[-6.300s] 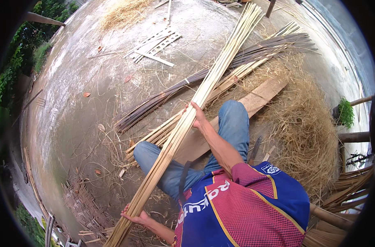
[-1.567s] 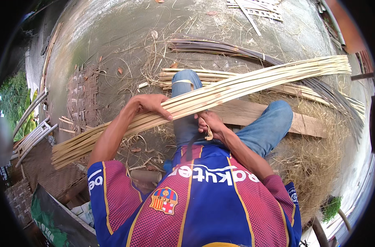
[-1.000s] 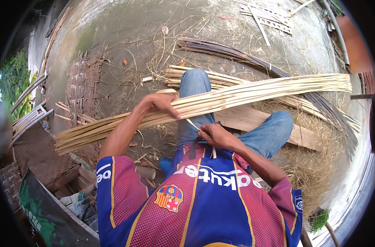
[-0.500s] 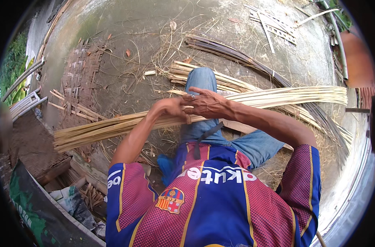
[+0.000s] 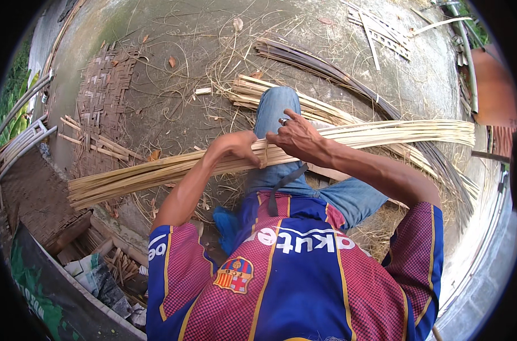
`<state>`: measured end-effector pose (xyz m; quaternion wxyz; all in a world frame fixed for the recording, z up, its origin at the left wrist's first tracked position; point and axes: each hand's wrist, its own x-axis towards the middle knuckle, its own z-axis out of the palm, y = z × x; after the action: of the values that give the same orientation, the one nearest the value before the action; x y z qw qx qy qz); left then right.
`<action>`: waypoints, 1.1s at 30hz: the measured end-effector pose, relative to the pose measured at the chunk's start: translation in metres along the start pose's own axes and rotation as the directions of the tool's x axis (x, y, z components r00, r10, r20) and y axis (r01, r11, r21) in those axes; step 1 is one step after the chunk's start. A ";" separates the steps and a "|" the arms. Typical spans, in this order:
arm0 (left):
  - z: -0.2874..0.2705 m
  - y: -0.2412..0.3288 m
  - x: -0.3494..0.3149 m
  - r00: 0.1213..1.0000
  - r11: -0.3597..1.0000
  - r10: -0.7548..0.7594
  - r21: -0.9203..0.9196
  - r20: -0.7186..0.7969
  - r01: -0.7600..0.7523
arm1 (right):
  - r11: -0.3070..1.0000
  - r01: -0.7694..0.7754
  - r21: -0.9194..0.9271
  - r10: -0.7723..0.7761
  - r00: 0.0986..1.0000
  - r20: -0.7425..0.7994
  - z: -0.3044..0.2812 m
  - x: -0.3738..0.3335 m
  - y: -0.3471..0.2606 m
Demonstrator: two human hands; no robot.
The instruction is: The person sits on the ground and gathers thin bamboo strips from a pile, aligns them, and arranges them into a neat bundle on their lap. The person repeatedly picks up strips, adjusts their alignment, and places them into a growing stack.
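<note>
A long bundle of pale split-bamboo strips (image 5: 406,133) lies across my raised knee, running from lower left to upper right. My left hand (image 5: 239,148) is wrapped round the middle of it, thumb on the near side. Close by that thumb, a thin tie strip seems to circle the bundle. My right hand (image 5: 298,135), with a ring on a finger, is closed just right of there, over the bundle's far edge. Its fingers are curled in; whatever they pinch is too small to make out.
Beyond my knee lies another bundle of pale strips (image 5: 247,94), and past it a bundle of dark strips (image 5: 321,67). A worn woven mat (image 5: 102,85) rests at the left. Thin shavings litter the concrete floor (image 5: 179,23). A dark green-printed sheet (image 5: 48,290) stands lower left.
My right hand has moved slightly right, away from my left hand, and its spread fingers have curled closed. My left hand keeps its hold on the bundle.
</note>
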<state>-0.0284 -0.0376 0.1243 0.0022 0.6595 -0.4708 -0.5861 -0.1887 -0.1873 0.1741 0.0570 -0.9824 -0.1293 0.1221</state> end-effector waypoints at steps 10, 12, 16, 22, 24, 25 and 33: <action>0.005 -0.011 -0.004 0.987 0.989 0.115 -0.076 -0.116 -0.124 | 0.910 -0.014 0.414 0.133 0.956 -0.262 0.027 0.043 -0.008; -0.007 0.003 -0.021 0.996 0.994 0.085 -0.070 0.030 -0.082 | 0.867 -0.095 0.489 0.128 0.991 -0.035 0.011 0.048 0.004; -0.012 -0.004 -0.019 0.965 0.934 0.224 -0.313 0.135 -0.173 | 0.681 -0.209 0.702 0.163 0.978 0.133 0.010 0.033 0.046; -0.016 -0.004 -0.024 0.981 0.861 0.178 -0.495 0.075 -0.118 | 0.738 -0.096 0.668 0.177 0.983 -0.054 -0.002 0.044 0.023; -0.015 -0.005 -0.020 0.978 0.903 0.198 -0.376 -0.067 -0.208 | 0.749 -0.130 0.650 0.236 0.969 -0.078 0.008 0.046 0.019; -0.009 -0.011 -0.017 0.961 0.911 0.238 -0.313 -0.139 -0.270 | 0.751 -0.143 0.644 0.259 0.962 -0.089 0.009 0.047 0.014; -0.009 -0.016 -0.018 0.946 0.931 0.202 -0.250 -0.253 -0.265 | 0.770 -0.117 0.627 0.184 0.982 -0.043 -0.001 0.041 0.017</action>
<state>-0.0094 -0.0227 0.1319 0.2185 0.6529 -0.4552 -0.5646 -0.1454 -0.1926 0.1637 0.3738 -0.9208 0.0004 0.1115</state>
